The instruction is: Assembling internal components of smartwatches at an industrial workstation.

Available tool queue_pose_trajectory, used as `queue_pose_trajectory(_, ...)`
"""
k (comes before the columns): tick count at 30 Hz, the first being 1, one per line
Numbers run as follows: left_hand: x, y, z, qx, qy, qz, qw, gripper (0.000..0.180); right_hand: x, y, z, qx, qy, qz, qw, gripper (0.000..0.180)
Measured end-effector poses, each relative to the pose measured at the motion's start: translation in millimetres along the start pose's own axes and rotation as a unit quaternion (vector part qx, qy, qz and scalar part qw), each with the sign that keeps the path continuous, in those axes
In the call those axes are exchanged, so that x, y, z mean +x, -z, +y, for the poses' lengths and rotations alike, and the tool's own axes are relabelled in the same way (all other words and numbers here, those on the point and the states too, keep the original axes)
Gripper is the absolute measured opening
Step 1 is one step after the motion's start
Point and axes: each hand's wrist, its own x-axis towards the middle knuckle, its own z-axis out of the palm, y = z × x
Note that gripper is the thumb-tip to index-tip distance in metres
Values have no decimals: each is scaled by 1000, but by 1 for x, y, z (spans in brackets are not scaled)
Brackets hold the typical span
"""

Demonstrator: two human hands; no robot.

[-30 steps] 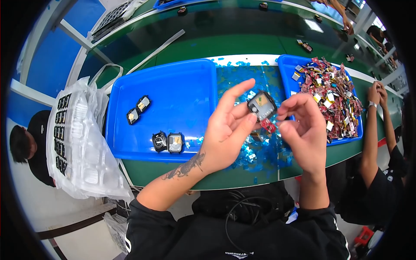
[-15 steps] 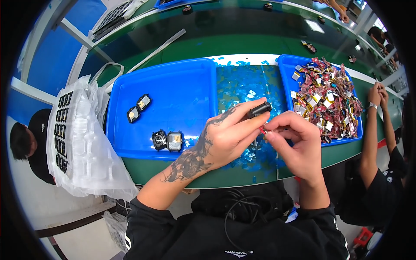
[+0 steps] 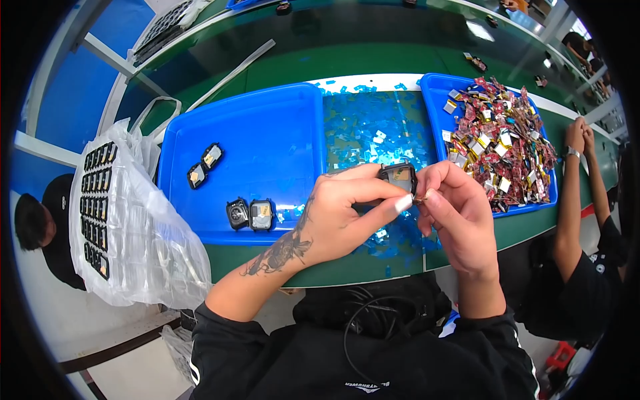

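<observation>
My left hand [image 3: 347, 210] grips a small black watch-like case [image 3: 401, 175] over the green bench. Its inner side, with a grey and tan part, faces up. My right hand [image 3: 463, 220] meets it at the case's lower right edge, thumb and forefinger pinched on something tiny there, too small to make out. Left of my hands, a blue tray [image 3: 267, 133] holds several similar cases: a hinged-looking pair [image 3: 204, 165] at the left and another pair [image 3: 251, 215] near the front edge.
Small blue film pieces [image 3: 360, 130] litter the bench [image 3: 313, 272] between the trays. At right, another blue tray [image 3: 429, 100] is heaped with small batteries and red boards [image 3: 500, 147]. Clear plastic wrap [image 3: 143, 227] with rows of black cases stands at left. Another person's hands [image 3: 579, 137] are at far right.
The case in my left hand has turned from edge-on to show its inner side. My left thumb now lies along its lower edge; my right hand stays pinched close beside it.
</observation>
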Motion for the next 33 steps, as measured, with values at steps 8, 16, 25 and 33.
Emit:
queue_pose_trajectory(8,-1,-16,-4,-219,101,39,970,13,2,-3,9,-52,68,52,995,12)
queue_pose_trajectory(16,-2,-21,-6,-265,124,58,954,16,4,-20,15,-132,160,137,969,33)
queue_pose_trajectory(25,3,-15,2,-367,107,31,924,49,9,-17,24,-157,182,161,957,37)
queue_pose_trajectory(33,2,-21,5,-405,95,48,908,60,10,-14,29,-173,182,185,950,41)
